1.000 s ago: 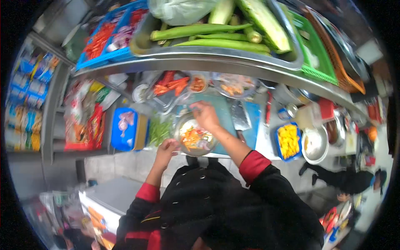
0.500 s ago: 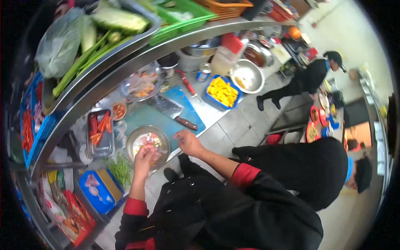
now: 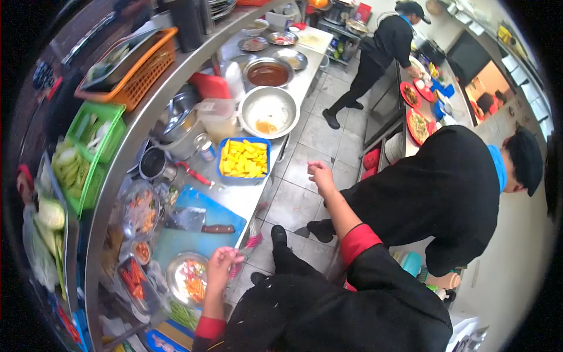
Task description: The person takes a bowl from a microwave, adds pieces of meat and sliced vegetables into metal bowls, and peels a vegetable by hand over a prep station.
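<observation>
My left hand [image 3: 221, 271] is beside the metal bowl [image 3: 174, 286] of chopped orange, red and pale vegetables. Its fingers are pinched together near the counter edge; anything between them is too small to make out. My right hand [image 3: 320, 178] is raised over the floor aisle, to the right of the yellow pieces, touching nothing. Its fingers are curled in, and I see nothing in them. A cleaver [image 3: 217, 229] with a brown handle lies flat on the blue cutting board [image 3: 176, 242], just beyond my left hand.
A blue tub of yellow pieces [image 3: 244, 159], a white basin [image 3: 270, 112] and a pan of brown sauce [image 3: 268, 74] line the counter. A steel shelf rail [image 3: 130, 141] runs along the left. One co-worker [image 3: 410, 193] bends close on my right; another person [image 3: 381, 50] stands farther off.
My view has swung toward the far end of the counter. My left hand has come away from over the metal bowl, and my right hand has moved from the counter edge to above the aisle.
</observation>
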### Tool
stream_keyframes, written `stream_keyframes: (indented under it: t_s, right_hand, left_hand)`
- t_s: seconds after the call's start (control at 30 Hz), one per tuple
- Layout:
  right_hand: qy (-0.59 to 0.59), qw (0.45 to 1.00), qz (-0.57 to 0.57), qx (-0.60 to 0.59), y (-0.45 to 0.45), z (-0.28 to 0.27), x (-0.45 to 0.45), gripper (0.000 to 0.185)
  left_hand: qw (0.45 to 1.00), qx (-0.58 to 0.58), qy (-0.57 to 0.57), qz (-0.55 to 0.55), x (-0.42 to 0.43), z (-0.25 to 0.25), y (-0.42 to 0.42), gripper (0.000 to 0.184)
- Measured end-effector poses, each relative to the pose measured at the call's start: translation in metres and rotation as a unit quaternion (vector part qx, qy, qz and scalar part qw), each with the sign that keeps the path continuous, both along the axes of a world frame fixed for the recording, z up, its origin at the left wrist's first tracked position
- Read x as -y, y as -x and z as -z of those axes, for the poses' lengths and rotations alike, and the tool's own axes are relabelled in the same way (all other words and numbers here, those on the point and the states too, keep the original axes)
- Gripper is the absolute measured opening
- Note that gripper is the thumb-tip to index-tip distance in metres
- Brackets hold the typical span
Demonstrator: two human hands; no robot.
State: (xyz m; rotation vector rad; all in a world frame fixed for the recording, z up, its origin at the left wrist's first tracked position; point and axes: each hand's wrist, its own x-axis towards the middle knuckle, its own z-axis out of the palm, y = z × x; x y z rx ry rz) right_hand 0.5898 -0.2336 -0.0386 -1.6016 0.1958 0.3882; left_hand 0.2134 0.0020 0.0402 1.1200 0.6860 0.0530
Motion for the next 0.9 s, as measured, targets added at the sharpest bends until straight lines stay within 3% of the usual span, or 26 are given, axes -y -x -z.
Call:
stream_keyframes:
  t_s: [0.17,0.33,0.43,0.73,0.9]
  right_hand:
    - [-0.011,0.996,0.051,-0.071,-0.04,0.048,0.051,0.018]
    - [0.011,0.986,0.035,-0.162,-0.067,0.073,0.074,0.018]
    - [0.02,0.989,0.022,-0.147,-0.107,0.061,0.089,0.017]
    - [0.051,0.993,-0.057,-0.086,-0.273,-0.03,0.1,0.021]
    - [0.145,0.981,-0.126,-0.033,-0.356,-0.043,0.104,0.023]
  left_hand:
    - [0.998,-0.014,0.039,0.056,0.019,0.011,-0.075,0.017]
    - [0.994,-0.02,-0.009,0.106,0.014,-0.007,-0.171,0.017]
    - [0.995,0.045,-0.023,0.086,0.013,-0.018,-0.215,0.018]
    - [0.988,0.064,0.043,0.131,0.034,-0.012,-0.292,0.018]
    - [0.983,0.054,0.058,0.166,0.051,-0.023,-0.36,0.017]
